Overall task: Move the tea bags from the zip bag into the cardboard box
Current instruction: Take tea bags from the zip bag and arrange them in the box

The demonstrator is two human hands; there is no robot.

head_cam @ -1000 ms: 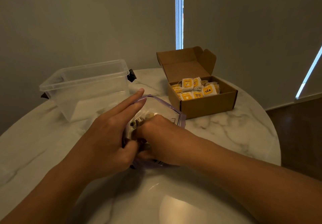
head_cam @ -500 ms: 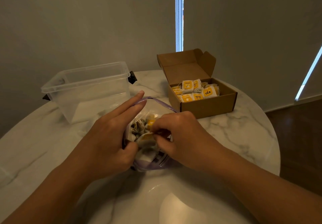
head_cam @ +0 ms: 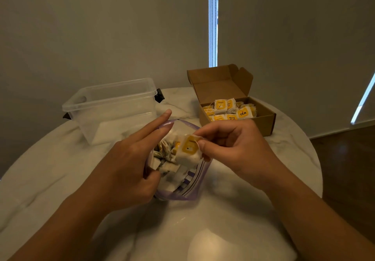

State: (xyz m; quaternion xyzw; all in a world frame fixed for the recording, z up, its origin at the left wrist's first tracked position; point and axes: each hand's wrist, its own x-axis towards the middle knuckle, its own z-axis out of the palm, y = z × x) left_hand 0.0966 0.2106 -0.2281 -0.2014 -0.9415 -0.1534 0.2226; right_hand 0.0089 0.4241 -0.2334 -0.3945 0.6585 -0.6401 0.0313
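Yellow-labelled tea bag (head_cam: pixel 189 149) sits pinched in my right hand (head_cam: pixel 229 149), thumb against fingertips, just above the open zip bag (head_cam: pixel 190 191) on the marble table (head_cam: pixel 60 169). My left hand (head_cam: pixel 129 165) grips the bag's near rim, two fingers stretched along its mouth. Beyond, the cardboard box (head_cam: pixel 263 122) stands open, holding more tea bags (head_cam: pixel 229 110).

1. One wide-angle camera, worn on the head, looks forward and down across the desk (head_cam: pixel 50 169) toward a wall (head_cam: pixel 101 27).
2. It sits near; the desk fills the lower frame.
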